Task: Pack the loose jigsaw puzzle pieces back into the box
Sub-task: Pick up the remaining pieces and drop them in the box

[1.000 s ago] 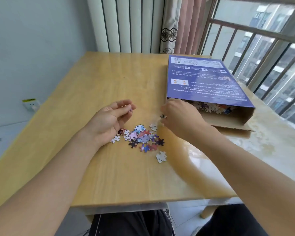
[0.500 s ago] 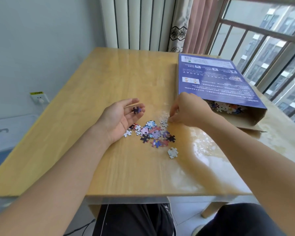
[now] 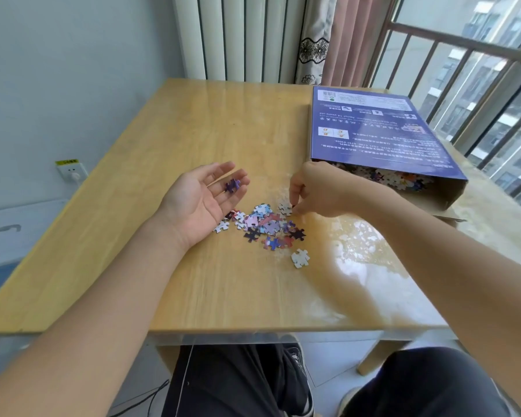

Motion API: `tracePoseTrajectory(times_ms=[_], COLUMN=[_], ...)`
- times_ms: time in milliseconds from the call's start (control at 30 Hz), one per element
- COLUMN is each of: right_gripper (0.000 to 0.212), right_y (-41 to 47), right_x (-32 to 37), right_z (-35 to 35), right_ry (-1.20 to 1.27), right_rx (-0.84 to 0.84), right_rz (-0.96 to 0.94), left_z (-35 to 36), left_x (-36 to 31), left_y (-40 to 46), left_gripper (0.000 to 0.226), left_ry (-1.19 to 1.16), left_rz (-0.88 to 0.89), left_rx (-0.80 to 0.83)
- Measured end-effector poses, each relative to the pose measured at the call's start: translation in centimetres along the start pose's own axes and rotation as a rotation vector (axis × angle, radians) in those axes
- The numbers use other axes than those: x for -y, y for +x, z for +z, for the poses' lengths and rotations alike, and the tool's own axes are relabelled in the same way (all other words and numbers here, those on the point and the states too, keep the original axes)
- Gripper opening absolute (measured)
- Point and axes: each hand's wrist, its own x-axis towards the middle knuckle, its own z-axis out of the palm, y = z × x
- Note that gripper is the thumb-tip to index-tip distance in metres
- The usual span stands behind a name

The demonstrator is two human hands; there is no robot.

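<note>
A small heap of loose puzzle pieces (image 3: 266,225) lies in the middle of the wooden table (image 3: 193,130). My left hand (image 3: 203,200) rests palm up left of the heap, with one purple piece (image 3: 232,185) lying on its straight fingers. My right hand (image 3: 319,189) reaches down at the heap's far right edge and pinches a pale piece (image 3: 285,207) between thumb and fingers. One white piece (image 3: 300,257) lies apart, nearer to me. The blue puzzle box (image 3: 373,133) lies flat at the right, its open end facing me, with several pieces inside (image 3: 397,179).
A radiator (image 3: 244,37) and curtains (image 3: 337,40) stand behind the table. A barred window (image 3: 478,85) runs along the right. A wall socket (image 3: 71,170) sits low on the left wall. My knees are under the table's near edge.
My left hand has turned palm up and now carries a purple piece on its fingers. My right hand has come down onto the heap's right edge and pinched a pale piece.
</note>
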Motion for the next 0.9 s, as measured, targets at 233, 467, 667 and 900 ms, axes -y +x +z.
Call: tracePoseTrajectory(times_ms=[233, 467, 667, 900], right_gripper=[0.014, 0.05, 0.079, 0.037], right_y=[-0.3, 0.4, -0.7, -0.5], right_x=[0.4, 4.4, 4.4, 3.8], right_z=[-0.7, -1.3, 0.5, 0.3], right_ry=[0.545, 0.263, -0.027, 0.067], right_rx=[-0.196, -0.276, 0.213, 0.166], right_rz=[0.022, -0.104, -0.109, -0.135], left_z=[0.7, 0.7, -2.3, -0.7], left_x=[0.5, 0.3, -1.6, 0.5], left_y=[-0.4, -1.2, -2.2, -2.2], left_gripper=[0.043, 0.043, 0.04, 0.04], left_ry=[-0.046, -0.192, -0.147, -0.011], left_rz=[-0.117, -0.157, -0.045, -0.012], left_rx=[0.025, -0.096, -0.287, -0.304])
